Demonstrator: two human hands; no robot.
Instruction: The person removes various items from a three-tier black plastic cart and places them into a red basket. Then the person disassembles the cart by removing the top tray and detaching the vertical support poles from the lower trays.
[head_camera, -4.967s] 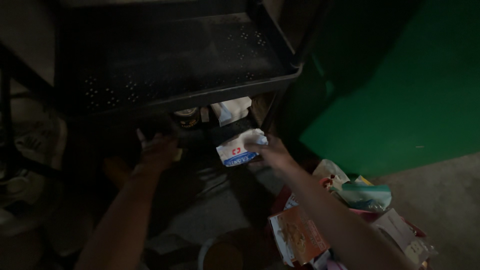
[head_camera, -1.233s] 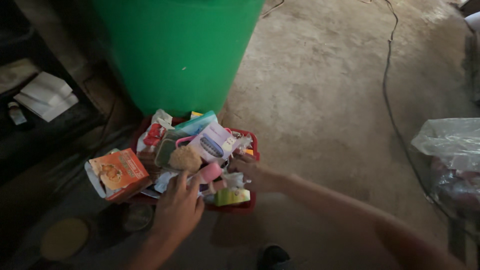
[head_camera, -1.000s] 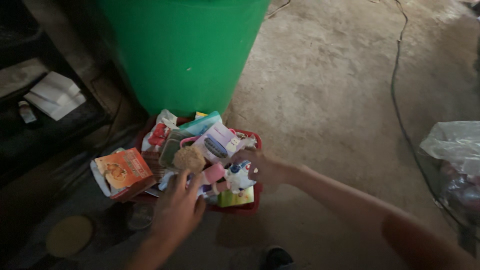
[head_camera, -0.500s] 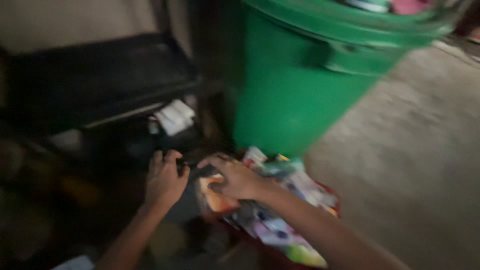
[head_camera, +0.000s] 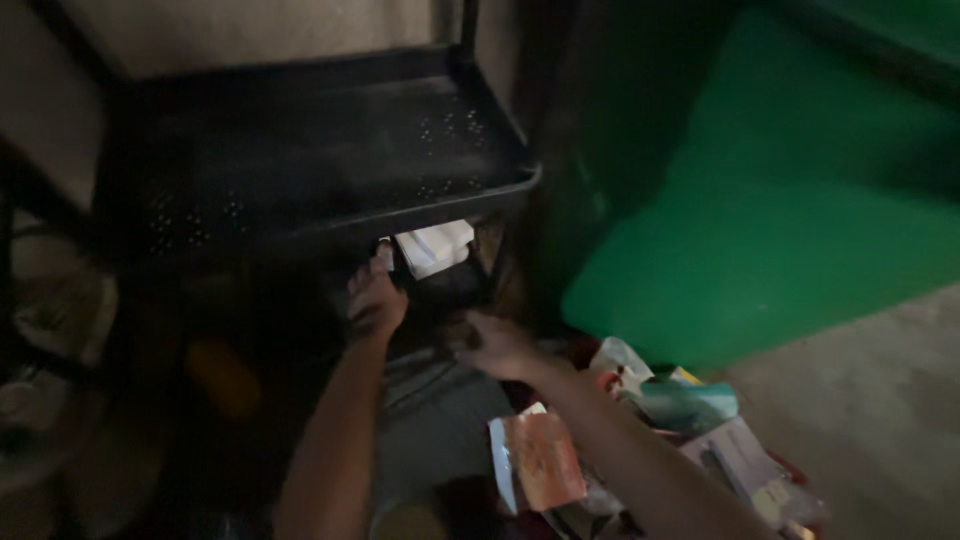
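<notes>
While it's really dark under the black metal shelf (head_camera: 300, 160), you can make out the left hand (head_camera: 375, 300) reaching into the lower level, right by some white packets (head_camera: 435, 247) stacked there; can't tell if it's gripping anything. A bit further right the right hand (head_camera: 495, 345) hovers low, and whether it's closed or loose is lost in the murk too. Looks like stuff's being stowed on the shelf. Past the arm sits a pile of packets (head_camera: 690, 440) with an orange box (head_camera: 540, 460), beside a green bin (head_camera: 780, 220)
</notes>
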